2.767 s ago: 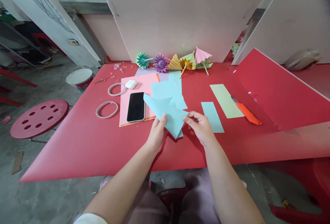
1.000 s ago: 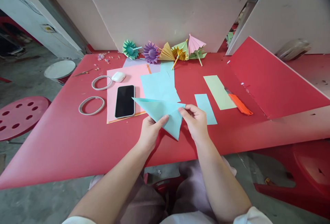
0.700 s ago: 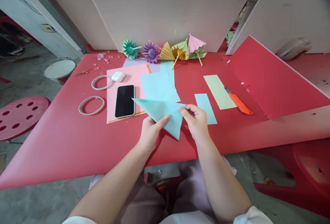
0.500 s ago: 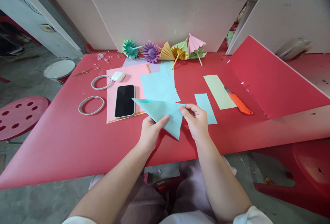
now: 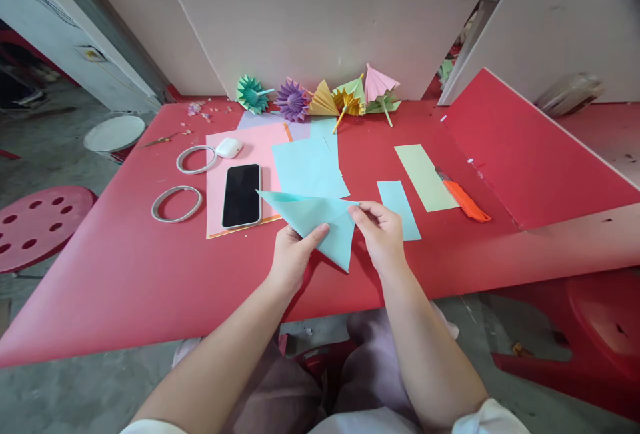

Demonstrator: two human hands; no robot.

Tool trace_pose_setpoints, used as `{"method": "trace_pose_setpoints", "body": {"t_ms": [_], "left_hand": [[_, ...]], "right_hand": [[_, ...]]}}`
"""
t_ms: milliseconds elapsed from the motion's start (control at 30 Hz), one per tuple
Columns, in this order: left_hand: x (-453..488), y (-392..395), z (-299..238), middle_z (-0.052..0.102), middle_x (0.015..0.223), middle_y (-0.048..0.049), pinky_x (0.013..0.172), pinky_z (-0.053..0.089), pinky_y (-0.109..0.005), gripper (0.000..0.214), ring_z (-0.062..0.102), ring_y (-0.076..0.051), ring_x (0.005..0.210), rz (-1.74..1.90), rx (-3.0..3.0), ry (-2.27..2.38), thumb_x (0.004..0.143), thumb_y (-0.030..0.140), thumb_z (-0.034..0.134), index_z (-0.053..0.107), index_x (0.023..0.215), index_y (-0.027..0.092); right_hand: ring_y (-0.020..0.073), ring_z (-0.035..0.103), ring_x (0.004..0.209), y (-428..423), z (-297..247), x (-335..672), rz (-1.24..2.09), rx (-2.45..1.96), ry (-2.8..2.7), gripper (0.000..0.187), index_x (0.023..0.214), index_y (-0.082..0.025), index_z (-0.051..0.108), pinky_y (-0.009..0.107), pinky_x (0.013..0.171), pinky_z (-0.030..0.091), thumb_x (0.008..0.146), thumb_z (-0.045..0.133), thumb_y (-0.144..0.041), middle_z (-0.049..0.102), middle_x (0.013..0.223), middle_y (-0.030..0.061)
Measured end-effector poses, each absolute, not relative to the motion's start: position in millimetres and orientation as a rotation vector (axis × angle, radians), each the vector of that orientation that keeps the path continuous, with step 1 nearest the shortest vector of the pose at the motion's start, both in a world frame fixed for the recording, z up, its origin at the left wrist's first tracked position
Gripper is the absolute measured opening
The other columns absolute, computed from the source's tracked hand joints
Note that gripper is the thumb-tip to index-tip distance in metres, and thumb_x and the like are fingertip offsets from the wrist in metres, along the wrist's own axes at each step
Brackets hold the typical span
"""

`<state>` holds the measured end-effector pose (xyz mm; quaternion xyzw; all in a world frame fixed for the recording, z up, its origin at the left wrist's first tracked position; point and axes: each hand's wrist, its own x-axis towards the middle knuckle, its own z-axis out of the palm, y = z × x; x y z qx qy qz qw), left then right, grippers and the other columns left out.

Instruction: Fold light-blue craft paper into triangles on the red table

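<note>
A light blue paper folded into a triangle is held just above the red table, its point toward me. My left hand pinches its lower left edge, thumb on top. My right hand pinches the right corner with fingertips closed. More light blue sheets lie flat just behind it.
A black phone lies on a pink sheet beside a white earbud case and two tape rings. A blue strip, a green strip and an orange cutter lie right. Paper umbrellas line the back wall.
Since 2.8 s ago the loosely bent sheet has been flattened into a neat triangle. Over the last second both hands and the paper have stayed almost still.
</note>
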<state>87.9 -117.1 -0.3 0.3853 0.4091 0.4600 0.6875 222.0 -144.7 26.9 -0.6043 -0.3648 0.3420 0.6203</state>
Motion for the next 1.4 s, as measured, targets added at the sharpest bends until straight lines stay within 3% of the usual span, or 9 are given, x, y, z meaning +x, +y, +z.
{"method": "trace_pose_setpoints", "body": {"t_ms": [767,1167,1400], "left_hand": [[88,-119,2,0.07,0.091,-0.0083,0.076,0.049,-0.034,0.03,0.063,-0.025,0.087,1.028,0.858,0.933,0.061,0.028,0.077,0.068,0.085,0.014],[89,-118,2,0.07,0.088,-0.0075,0.074,0.049,-0.033,0.029,0.063,-0.024,0.083,1.057,0.861,0.926,0.059,0.028,0.078,0.069,0.083,0.015],[88,-118,1,0.07,0.087,-0.0066,0.072,0.049,-0.031,0.026,0.063,-0.022,0.082,1.053,0.878,0.914,0.062,0.026,0.076,0.068,0.084,0.015]], "right_hand": [[0.0126,0.054,0.06,-148,27,224,0.786,-1.375,-0.847,0.018,0.069,-0.022,0.065,0.027,0.056,0.047,0.069,0.065,-0.04,0.058,0.062,-0.0018],[0.0172,0.062,0.076,-157,43,225,0.788,-1.381,-0.956,0.014,0.082,-0.026,0.068,0.031,0.065,0.051,0.074,0.06,-0.034,0.068,0.082,0.0003],[0.0162,0.063,0.073,-156,41,221,0.736,-1.357,-0.915,0.012,0.081,-0.027,0.069,0.031,0.065,0.052,0.074,0.06,-0.033,0.069,0.08,-0.0007]]}}
